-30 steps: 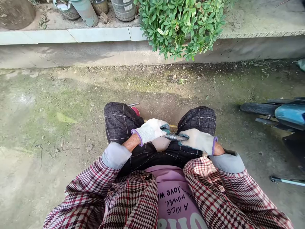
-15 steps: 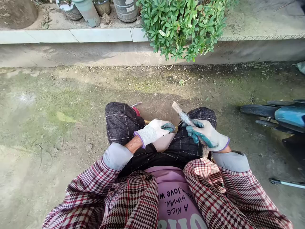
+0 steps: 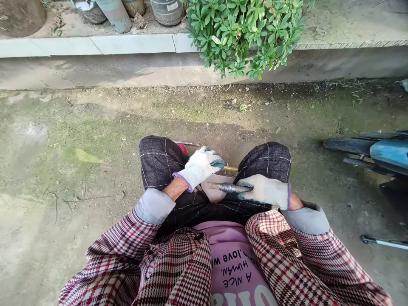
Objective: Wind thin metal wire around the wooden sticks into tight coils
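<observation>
My right hand (image 3: 266,191), in a white glove with a teal palm, grips a wire-wound stick (image 3: 228,187). The stick lies nearly level over my lap and points left, silvery wire wrapped round its middle. My left hand (image 3: 205,165), in a matching glove, is above the inside of my left knee, its fingers curled; whatever they hold is hidden. Just right of its fingertips shows a thin yellow rod (image 3: 231,168), partly covered by the hand. Under the wound stick is a pale surface (image 3: 215,193) between my thighs. A thin grey rod (image 3: 188,143) shows beyond my left knee.
Ahead runs a low ledge (image 3: 134,44) with a white tiled edge, bearing several pots and buckets (image 3: 167,10). A leafy green plant (image 3: 242,38) overhangs it. At right are a blue wheeled thing (image 3: 385,153) and a thin rod (image 3: 384,242) on the ground.
My right hand has turned and lowered the wire-wound stick from pointing up and away to lying level, pointing left. My left hand has shifted slightly forward and left. More of the grey rod shows.
</observation>
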Demonstrator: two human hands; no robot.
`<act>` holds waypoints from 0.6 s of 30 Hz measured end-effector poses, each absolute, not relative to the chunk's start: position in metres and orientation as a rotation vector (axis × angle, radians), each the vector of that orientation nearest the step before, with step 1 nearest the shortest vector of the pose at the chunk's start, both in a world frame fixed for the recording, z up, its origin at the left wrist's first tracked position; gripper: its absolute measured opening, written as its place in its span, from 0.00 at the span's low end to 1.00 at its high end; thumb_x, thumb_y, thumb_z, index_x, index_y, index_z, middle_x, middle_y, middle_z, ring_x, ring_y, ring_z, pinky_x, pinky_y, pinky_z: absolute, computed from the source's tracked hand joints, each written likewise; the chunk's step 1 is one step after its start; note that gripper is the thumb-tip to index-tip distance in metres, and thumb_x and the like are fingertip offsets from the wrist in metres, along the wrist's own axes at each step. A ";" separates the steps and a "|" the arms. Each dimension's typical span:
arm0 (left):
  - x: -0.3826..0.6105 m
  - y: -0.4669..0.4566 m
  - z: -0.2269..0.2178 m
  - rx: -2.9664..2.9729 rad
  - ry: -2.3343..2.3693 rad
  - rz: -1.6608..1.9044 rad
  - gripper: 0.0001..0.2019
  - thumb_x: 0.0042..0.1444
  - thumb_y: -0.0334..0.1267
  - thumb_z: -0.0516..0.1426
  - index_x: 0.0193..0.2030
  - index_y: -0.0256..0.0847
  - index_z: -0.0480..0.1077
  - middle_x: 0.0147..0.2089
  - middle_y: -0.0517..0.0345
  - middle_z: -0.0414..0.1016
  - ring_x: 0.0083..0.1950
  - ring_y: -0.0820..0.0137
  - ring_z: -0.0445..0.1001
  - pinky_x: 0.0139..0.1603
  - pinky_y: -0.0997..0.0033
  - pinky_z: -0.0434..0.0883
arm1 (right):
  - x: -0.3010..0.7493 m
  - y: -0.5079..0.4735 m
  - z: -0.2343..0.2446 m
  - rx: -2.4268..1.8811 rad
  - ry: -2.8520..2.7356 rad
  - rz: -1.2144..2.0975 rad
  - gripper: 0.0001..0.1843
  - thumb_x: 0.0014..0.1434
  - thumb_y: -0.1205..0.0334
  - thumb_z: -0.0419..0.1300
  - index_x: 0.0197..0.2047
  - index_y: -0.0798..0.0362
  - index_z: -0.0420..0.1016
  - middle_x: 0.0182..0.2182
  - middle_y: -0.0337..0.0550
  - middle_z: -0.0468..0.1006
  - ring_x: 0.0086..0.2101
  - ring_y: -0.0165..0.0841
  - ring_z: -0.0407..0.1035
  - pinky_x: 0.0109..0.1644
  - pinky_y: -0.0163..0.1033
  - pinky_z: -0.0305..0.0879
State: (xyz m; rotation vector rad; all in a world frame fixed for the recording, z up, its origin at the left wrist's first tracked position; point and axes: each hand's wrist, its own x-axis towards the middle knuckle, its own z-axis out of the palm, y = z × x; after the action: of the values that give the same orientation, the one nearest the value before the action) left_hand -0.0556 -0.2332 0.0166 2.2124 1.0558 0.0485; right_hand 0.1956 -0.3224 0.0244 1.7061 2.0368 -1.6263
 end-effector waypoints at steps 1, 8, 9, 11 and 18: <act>-0.054 -0.234 0.019 2.230 1.059 0.033 0.09 0.67 0.39 0.61 0.42 0.44 0.85 0.54 0.53 0.85 0.58 0.57 0.74 0.67 0.54 0.65 | 0.196 -0.321 0.019 1.737 2.045 -1.510 0.04 0.55 0.63 0.67 0.29 0.52 0.78 0.23 0.37 0.75 0.26 0.31 0.65 0.32 0.41 0.56; -0.044 -0.246 0.024 2.203 1.122 -0.034 0.11 0.66 0.37 0.60 0.49 0.41 0.84 0.55 0.48 0.85 0.61 0.53 0.77 0.66 0.52 0.70 | 0.212 -0.307 0.006 2.085 2.035 -1.364 0.07 0.59 0.57 0.64 0.31 0.51 0.74 0.26 0.37 0.74 0.27 0.30 0.64 0.33 0.38 0.58; -0.043 -0.249 0.023 2.145 1.112 -0.006 0.12 0.67 0.37 0.59 0.50 0.41 0.84 0.54 0.49 0.85 0.59 0.56 0.79 0.65 0.55 0.72 | 0.213 -0.307 0.006 2.157 2.026 -1.433 0.09 0.59 0.55 0.65 0.32 0.50 0.74 0.26 0.37 0.74 0.27 0.30 0.64 0.31 0.37 0.59; -0.044 -0.252 0.022 1.993 1.086 0.086 0.13 0.66 0.35 0.58 0.51 0.41 0.83 0.55 0.52 0.86 0.56 0.60 0.81 0.63 0.61 0.74 | 0.213 -0.308 0.009 2.287 1.929 -1.695 0.14 0.60 0.48 0.66 0.34 0.50 0.75 0.25 0.36 0.73 0.25 0.30 0.64 0.27 0.36 0.60; -0.045 -0.250 0.015 1.527 0.890 0.316 0.11 0.64 0.31 0.59 0.48 0.35 0.83 0.53 0.50 0.87 0.54 0.64 0.83 0.61 0.67 0.75 | 0.205 -0.313 0.039 2.268 1.358 -2.605 0.27 0.49 0.41 0.76 0.39 0.55 0.78 0.23 0.35 0.73 0.17 0.25 0.61 0.17 0.32 0.60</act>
State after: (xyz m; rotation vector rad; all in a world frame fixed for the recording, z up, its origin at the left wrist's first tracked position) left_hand -0.0454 -0.2496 0.0147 1.5265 0.8897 0.3158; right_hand 0.2046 -0.3133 0.0391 2.2679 1.3583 -2.6049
